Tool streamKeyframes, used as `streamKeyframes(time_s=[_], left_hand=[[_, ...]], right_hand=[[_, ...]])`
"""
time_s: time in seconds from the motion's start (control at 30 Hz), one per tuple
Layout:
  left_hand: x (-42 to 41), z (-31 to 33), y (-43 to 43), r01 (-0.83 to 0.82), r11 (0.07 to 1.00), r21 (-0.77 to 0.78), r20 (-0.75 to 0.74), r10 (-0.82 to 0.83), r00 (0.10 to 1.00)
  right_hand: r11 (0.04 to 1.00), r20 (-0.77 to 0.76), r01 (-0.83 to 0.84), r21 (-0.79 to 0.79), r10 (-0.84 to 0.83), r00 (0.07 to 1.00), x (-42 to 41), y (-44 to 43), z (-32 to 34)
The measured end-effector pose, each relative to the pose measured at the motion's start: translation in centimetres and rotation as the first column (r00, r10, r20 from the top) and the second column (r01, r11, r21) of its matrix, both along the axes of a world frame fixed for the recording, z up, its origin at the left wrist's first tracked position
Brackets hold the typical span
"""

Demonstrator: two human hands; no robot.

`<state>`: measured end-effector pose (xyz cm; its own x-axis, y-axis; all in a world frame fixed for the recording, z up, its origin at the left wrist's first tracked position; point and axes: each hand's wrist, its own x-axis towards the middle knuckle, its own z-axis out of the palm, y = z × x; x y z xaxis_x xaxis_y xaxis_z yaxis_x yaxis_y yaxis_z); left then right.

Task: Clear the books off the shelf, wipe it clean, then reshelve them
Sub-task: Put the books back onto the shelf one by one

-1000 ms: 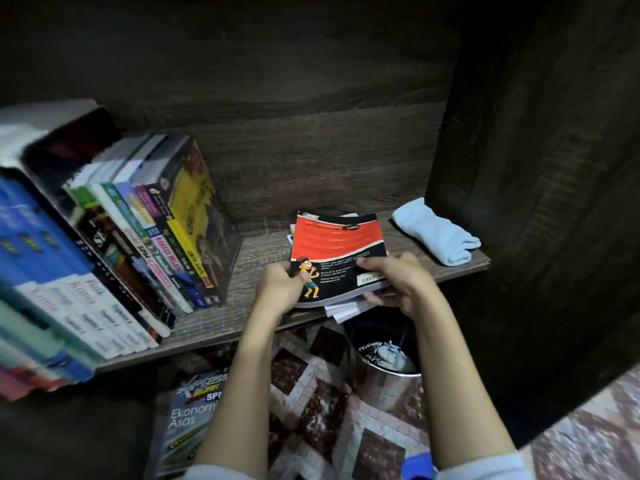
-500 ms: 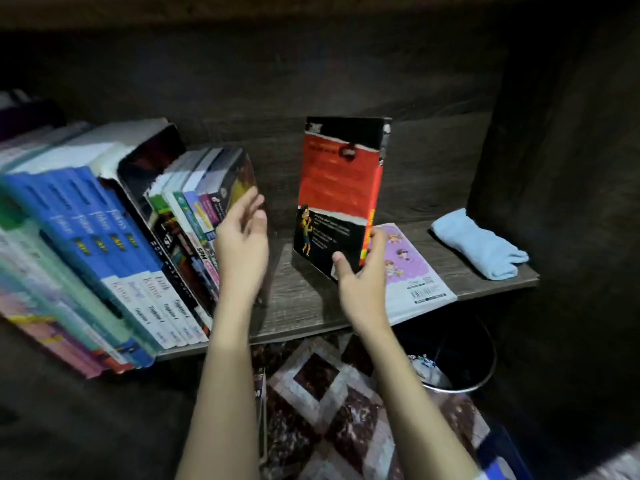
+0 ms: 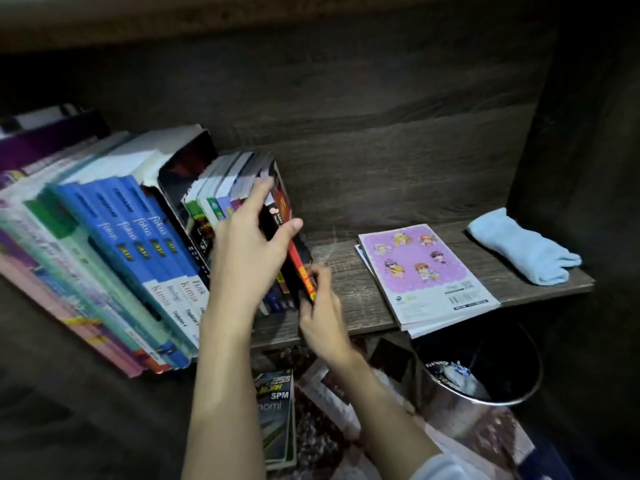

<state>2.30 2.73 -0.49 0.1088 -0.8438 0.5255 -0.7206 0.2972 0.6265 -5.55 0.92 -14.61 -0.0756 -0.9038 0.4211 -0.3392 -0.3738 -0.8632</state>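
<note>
A row of books (image 3: 138,237) leans to the left on the wooden shelf (image 3: 349,289). At the row's right end stands a red and black book (image 3: 302,268), pressed against its neighbours. My left hand (image 3: 247,247) straddles this book's top, with the fingers on the row side and the thumb on its outer cover. Lower down, my right hand (image 3: 320,306) pinches the foot of its red spine at the shelf's front edge. A small stack topped by a purple cartoon book (image 3: 426,271) lies flat on the shelf to the right. A folded light-blue cloth (image 3: 519,251) rests at the far right end.
A dark wooden side panel (image 3: 581,168) closes the shelf on the right. Below it a metal waste bin (image 3: 450,393) stands on the patterned floor. A revision book (image 3: 277,410) lies on the floor under the shelf.
The red and black book went from lying flat on the stack to upright, then left against the row. My left hand moved from the row onto it; my right hand slid down to its spine.
</note>
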Motion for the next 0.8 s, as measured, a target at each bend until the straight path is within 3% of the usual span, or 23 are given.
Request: streamKeyframes(time_s=[0.1, 0.2, 0.3, 0.43, 0.67, 0.8], left_hand=[[-0.3, -0.4, -0.1, -0.147, 0.98, -0.137, 0.189, 0.172, 0.967], [0.8, -1.0, -0.7, -0.19, 0.959, -0.211, 0.214, 0.235, 0.948], [1.8, -1.2, -0.7, -0.207, 0.958, -0.199, 0.26, 0.256, 0.931], [2.9, -0.8, -0.6, -0.144, 0.988, -0.054, 0.375, 0.154, 0.914], [3.3, -0.7, -1.0, -0.153, 0.988, -0.029, 0.4, 0.152, 0.904], [3.0, -1.5, -1.5, -0.201, 0.97, -0.137, 0.33, 0.236, 0.914]], right_hand=[[0.998, -0.101, -0.018, 0.053, 0.024, 0.995, -0.1, -0.8, 0.0], [0.989, -0.162, -0.079, 0.129, 0.099, 0.982, -0.6, -1.2, 0.3], [0.934, -0.068, -0.235, 0.268, 0.261, 0.963, -1.9, -1.5, 0.6], [0.863, 0.066, -0.386, 0.326, 0.387, 0.92, -2.8, -2.3, 0.1], [0.877, 0.036, -0.319, 0.36, 0.329, 0.944, -2.9, -3.0, -0.8], [0.931, -0.047, -0.186, 0.315, 0.211, 0.976, -2.6, -3.0, -1.0]])
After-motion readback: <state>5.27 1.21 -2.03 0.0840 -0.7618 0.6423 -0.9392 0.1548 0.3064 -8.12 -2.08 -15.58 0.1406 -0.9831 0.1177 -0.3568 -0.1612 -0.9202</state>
